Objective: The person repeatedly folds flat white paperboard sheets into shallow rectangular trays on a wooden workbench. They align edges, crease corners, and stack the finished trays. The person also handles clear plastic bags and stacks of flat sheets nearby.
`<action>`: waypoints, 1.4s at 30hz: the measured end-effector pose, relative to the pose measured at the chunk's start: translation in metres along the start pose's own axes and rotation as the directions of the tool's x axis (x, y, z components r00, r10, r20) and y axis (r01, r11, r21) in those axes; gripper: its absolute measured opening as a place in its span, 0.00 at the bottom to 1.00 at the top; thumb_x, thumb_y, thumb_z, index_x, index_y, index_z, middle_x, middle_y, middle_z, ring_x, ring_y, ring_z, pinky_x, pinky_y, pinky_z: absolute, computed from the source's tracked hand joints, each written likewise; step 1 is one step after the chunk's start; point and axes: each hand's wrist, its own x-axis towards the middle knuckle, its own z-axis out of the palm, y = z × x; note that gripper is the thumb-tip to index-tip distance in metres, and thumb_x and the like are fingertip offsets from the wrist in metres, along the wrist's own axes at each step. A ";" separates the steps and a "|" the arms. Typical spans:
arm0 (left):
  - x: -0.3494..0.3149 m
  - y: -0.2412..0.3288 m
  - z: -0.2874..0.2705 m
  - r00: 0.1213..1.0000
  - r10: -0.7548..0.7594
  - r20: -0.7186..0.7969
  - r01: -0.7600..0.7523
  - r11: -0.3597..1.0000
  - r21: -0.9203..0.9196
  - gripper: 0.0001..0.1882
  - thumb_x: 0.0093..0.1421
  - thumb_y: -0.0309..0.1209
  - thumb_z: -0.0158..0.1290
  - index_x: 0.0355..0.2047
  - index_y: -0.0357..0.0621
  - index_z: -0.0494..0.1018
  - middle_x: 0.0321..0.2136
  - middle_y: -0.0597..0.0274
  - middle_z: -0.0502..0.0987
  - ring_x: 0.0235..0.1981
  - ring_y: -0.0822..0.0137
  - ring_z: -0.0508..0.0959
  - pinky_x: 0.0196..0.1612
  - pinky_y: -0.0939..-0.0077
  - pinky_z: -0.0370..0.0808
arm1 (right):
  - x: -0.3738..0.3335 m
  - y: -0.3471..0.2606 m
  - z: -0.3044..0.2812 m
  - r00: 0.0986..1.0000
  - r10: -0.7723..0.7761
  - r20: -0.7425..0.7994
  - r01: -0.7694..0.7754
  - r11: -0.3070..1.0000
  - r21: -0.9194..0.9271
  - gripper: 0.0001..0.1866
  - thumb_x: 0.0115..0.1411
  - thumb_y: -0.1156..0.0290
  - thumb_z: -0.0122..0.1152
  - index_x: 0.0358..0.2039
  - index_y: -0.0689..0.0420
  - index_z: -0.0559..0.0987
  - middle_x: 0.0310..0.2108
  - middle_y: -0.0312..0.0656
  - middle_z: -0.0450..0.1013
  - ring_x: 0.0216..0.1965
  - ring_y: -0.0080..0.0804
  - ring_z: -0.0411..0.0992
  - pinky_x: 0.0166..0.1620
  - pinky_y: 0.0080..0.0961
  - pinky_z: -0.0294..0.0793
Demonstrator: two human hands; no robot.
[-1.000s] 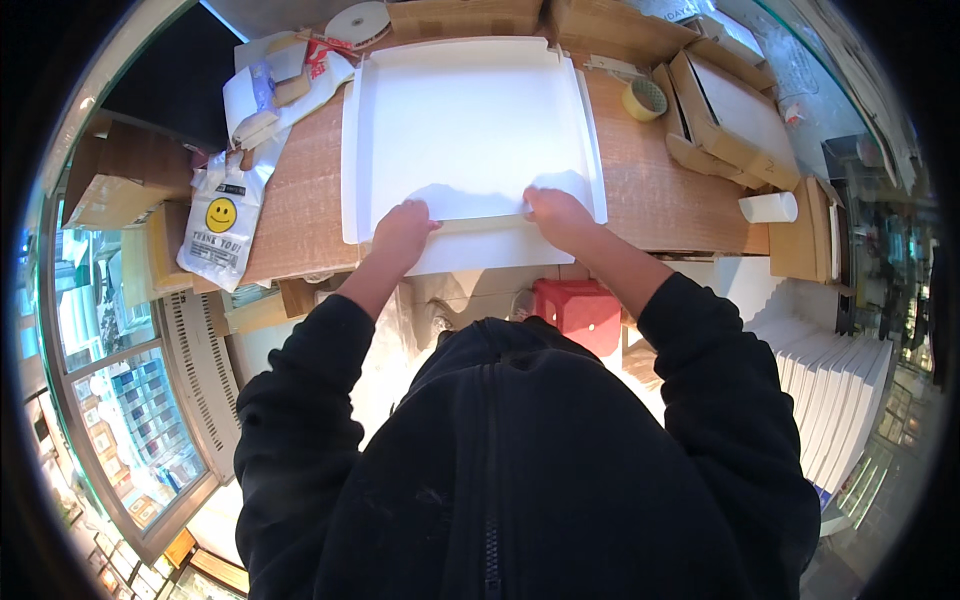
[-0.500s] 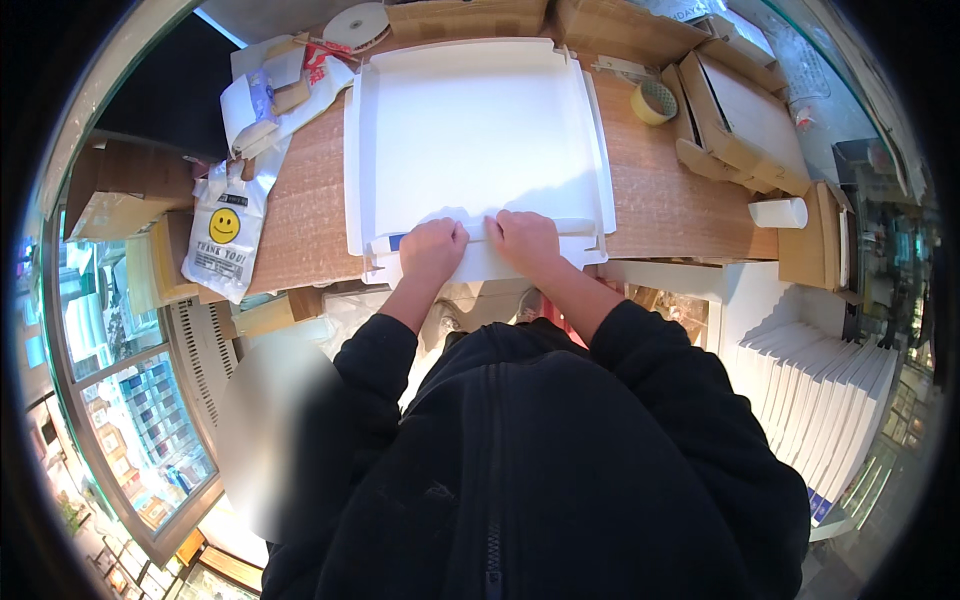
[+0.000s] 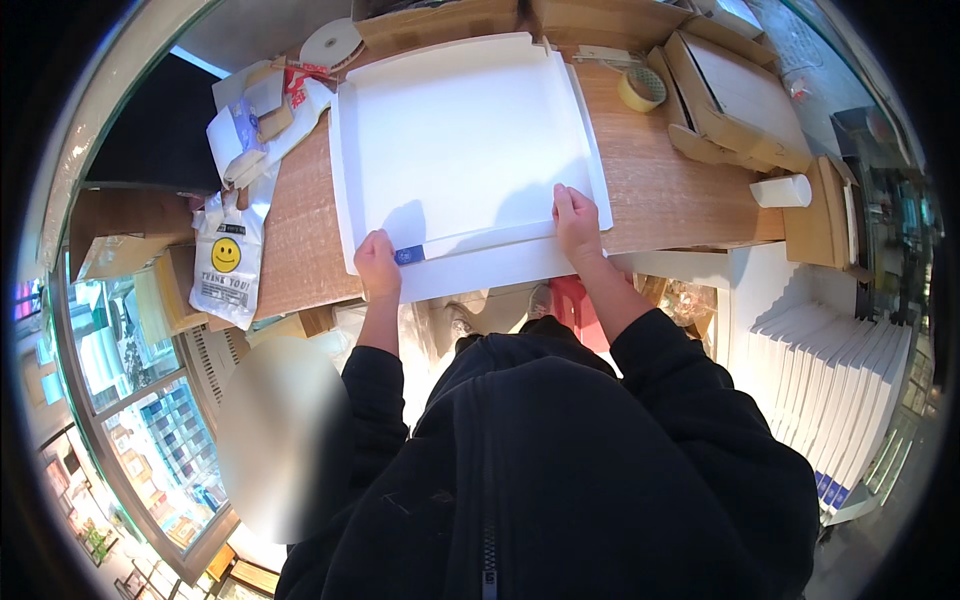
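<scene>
A large white cardboard box lies flat-bottomed on the wooden table in front of me, with low raised edges along its sides. Its near wall is folded up and a flap hangs toward me past the table edge. My left hand is closed on the near left corner, next to a small blue label. At the near right corner my right hand pinches the cardboard, thumb upward. The fingertips on the far side of both grips are partly hidden.
The wooden table carries a roll of tape and brown cartons on the right. A plastic bag and a ribbon spool sit at left. Several flat white boxes stand in a row at lower right.
My hands have moved apart from the middle of the near edge to its two corners. The blue label now shows fully, and the box appears slightly turned.
</scene>
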 end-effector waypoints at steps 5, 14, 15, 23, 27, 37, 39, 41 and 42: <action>-0.017 0.034 0.019 0.972 0.234 -0.003 -0.218 0.910 0.353 0.06 0.56 0.30 0.52 0.29 0.41 0.70 0.24 0.62 0.68 0.26 0.71 0.68 0.30 0.74 0.66 | -0.010 -0.024 -0.014 0.998 -0.024 0.051 0.024 1.000 0.009 0.10 0.63 0.67 0.53 0.31 0.60 0.76 0.16 0.33 0.65 0.19 0.21 0.62 0.27 0.21 0.65; -0.048 0.061 0.087 0.637 0.315 0.704 -0.766 0.363 0.531 0.23 0.50 0.34 0.60 0.46 0.43 0.70 0.45 0.54 0.74 0.50 0.54 0.71 0.56 0.58 0.62 | -0.046 0.005 -0.100 0.966 -0.242 0.093 0.258 0.883 -0.391 0.11 0.58 0.75 0.55 0.42 0.59 0.78 0.35 0.42 0.72 0.35 0.29 0.71 0.41 0.22 0.71; -0.046 0.064 0.085 0.625 0.353 0.696 -0.774 0.395 0.494 0.21 0.51 0.34 0.60 0.45 0.43 0.71 0.44 0.55 0.74 0.48 0.54 0.71 0.54 0.58 0.63 | -0.048 0.004 -0.097 0.979 -0.179 0.100 0.203 0.918 -0.342 0.12 0.58 0.75 0.55 0.43 0.58 0.77 0.36 0.42 0.73 0.35 0.28 0.71 0.41 0.22 0.71; -0.057 0.120 0.042 0.658 0.475 0.585 -0.748 0.502 0.434 0.11 0.52 0.30 0.60 0.36 0.44 0.74 0.32 0.59 0.78 0.34 0.55 0.76 0.40 0.63 0.71 | -0.062 -0.065 -0.092 0.909 -0.240 0.341 0.264 0.964 -0.025 0.10 0.64 0.75 0.50 0.45 0.60 0.74 0.37 0.39 0.75 0.39 0.24 0.72 0.44 0.22 0.72; -0.058 0.143 0.034 0.624 0.564 0.541 -0.781 0.432 0.450 0.11 0.52 0.30 0.60 0.35 0.44 0.73 0.28 0.59 0.77 0.30 0.56 0.76 0.35 0.64 0.70 | -0.063 -0.087 -0.080 0.892 -0.092 0.443 0.011 0.983 0.184 0.09 0.67 0.70 0.47 0.40 0.62 0.73 0.33 0.40 0.76 0.35 0.25 0.74 0.42 0.24 0.73; -0.067 0.160 0.026 0.655 0.440 0.614 -0.755 0.349 0.555 0.10 0.49 0.28 0.61 0.30 0.46 0.71 0.26 0.61 0.76 0.30 0.57 0.76 0.36 0.63 0.68 | -0.065 -0.129 -0.070 0.612 -0.159 0.774 0.727 0.500 -0.472 0.12 0.57 0.68 0.53 0.37 0.62 0.74 0.32 0.54 0.75 0.38 0.54 0.72 0.43 0.44 0.71; -0.070 0.165 0.032 0.569 0.548 0.613 -0.821 0.342 0.457 0.10 0.48 0.26 0.60 0.30 0.46 0.72 0.26 0.60 0.76 0.30 0.57 0.76 0.37 0.63 0.68 | -0.065 -0.128 -0.066 0.652 -0.087 0.754 0.702 0.445 -0.556 0.12 0.57 0.67 0.54 0.36 0.61 0.75 0.31 0.54 0.75 0.38 0.53 0.73 0.42 0.44 0.71; -0.077 0.168 0.036 0.480 0.667 0.570 -0.870 0.279 0.405 0.10 0.49 0.24 0.58 0.32 0.45 0.72 0.26 0.59 0.76 0.30 0.57 0.75 0.39 0.62 0.69 | -0.061 -0.127 -0.065 0.659 -0.085 0.747 0.700 0.433 -0.568 0.11 0.57 0.66 0.55 0.35 0.60 0.75 0.30 0.53 0.75 0.37 0.53 0.73 0.41 0.43 0.71; -0.083 0.168 0.037 0.410 0.742 0.531 -0.895 0.215 0.391 0.10 0.50 0.23 0.56 0.34 0.44 0.72 0.26 0.59 0.75 0.30 0.57 0.75 0.39 0.62 0.69 | -0.058 -0.127 -0.066 0.654 -0.114 0.748 0.705 0.451 -0.547 0.11 0.56 0.65 0.56 0.34 0.60 0.76 0.29 0.53 0.74 0.35 0.53 0.72 0.39 0.43 0.71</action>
